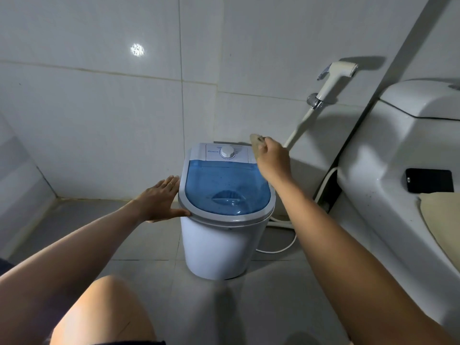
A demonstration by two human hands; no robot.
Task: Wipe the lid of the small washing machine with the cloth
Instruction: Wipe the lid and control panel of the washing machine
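The washing machine (pixel 219 235) stands on the floor by the wall, its blue lid (pixel 225 189) closed; the left hand (pixel 159 199) lies flat against the machine's left rim, fingers spread and gripping nothing; the right hand (pixel 272 159) hovers above the machine's back right corner, fingers pinched around a small beige cloth (pixel 256 141); the toilet (pixel 398 158) sits right of the machine.

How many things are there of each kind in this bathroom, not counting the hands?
Small washing machine: 1
Cloth: 1
Toilet: 1
Spray hose: 1
Phone: 1
Total: 5
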